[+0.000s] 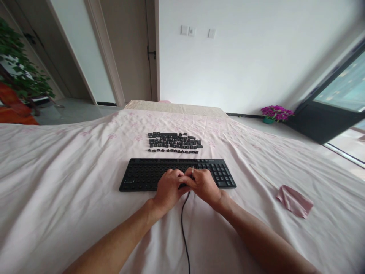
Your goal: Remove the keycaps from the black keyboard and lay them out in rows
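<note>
A black keyboard [142,175] lies on the pale pink sheet [57,182], most of its keys stripped off on the left and middle; the number pad at the right still has keys. Removed black keycaps [173,142] sit in rows just beyond it. My left hand [169,188] rests curled on the keyboard's front middle. My right hand [203,184] is beside it, touching it, fingers closed around a small metal wire tool [193,169] that sticks up above the keyboard. The keyboard's black cable [184,228] runs toward me between my forearms.
A crumpled pink cloth [294,200] lies on the sheet to the right. Purple flowers [276,113] stand on the floor by the window at far right. A green plant [19,64] and a door are at the far left.
</note>
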### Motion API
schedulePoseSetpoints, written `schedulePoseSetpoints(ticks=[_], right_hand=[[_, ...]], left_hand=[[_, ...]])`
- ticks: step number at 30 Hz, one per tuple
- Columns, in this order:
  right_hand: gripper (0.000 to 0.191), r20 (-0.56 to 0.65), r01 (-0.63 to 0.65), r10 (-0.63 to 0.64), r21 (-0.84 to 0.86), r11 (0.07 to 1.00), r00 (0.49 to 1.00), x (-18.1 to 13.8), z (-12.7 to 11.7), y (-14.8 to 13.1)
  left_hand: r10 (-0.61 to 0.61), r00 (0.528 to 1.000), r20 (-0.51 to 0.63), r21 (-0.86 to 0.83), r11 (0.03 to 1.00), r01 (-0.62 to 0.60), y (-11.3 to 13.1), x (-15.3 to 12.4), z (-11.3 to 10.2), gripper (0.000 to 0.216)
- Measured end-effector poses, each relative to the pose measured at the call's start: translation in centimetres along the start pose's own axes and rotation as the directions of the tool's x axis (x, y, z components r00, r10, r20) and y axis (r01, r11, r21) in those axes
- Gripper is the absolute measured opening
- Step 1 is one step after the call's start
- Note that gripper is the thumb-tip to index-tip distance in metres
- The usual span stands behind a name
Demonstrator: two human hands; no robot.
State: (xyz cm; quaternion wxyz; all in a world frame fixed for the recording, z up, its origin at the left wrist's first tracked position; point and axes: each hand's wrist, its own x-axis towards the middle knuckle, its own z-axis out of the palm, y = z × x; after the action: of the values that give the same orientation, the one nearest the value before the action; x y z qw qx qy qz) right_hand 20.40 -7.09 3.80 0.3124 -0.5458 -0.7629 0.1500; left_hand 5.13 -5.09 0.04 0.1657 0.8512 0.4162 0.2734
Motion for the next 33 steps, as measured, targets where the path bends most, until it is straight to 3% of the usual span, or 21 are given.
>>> schedulePoseSetpoints(ticks=[7, 11, 18, 26, 30, 33], right_hand=[[0.036, -0.133, 0.009, 0.006, 0.113, 0.994, 0.991, -0.2, 1.1, 1.9], [0.038, -0.126, 0.081, -0.064, 0.129, 0.988, 0.99, -0.2, 1.7, 2.3], [0.053, -0.318, -0.051, 0.224, 0.473, 0.879, 0.921, -0.3, 2.4, 2.4], [0.056, -0.351, -0.056, 0.312, 0.581, 0.812, 0.883, 0.1, 2.3, 1.7], [0.056, -0.328, -0.043, 0.25, 0.528, 0.848, 0.911, 0.1, 2.2, 1.7], [0.052, -0.286, 0.016, 0.125, 0.446, 0.895, 0.95, -0.1, 1.6, 1.6]], left_hand=[[-0.015, 1.0, -0.022, 0.062, 0.998, 0.016, 0.6, 0.4, 0.6, 0.015], [-0.003, 1.0, -0.023, 0.083, 0.997, 0.005, 0.7, 0.7, 0.8, 0.006], [0.068, 0.997, -0.026, 0.08, 0.995, -0.066, 0.8, 0.8, 0.9, 0.025], [0.033, 0.997, -0.067, 0.052, 0.998, -0.03, 0.6, 0.6, 1.0, 0.029], [-0.006, 0.999, -0.048, -0.063, 0.998, 0.003, 0.4, 0.5, 0.7, 0.015], [-0.075, 0.997, -0.026, -0.196, 0.978, 0.069, 0.1, 0.7, 0.6, 0.006]])
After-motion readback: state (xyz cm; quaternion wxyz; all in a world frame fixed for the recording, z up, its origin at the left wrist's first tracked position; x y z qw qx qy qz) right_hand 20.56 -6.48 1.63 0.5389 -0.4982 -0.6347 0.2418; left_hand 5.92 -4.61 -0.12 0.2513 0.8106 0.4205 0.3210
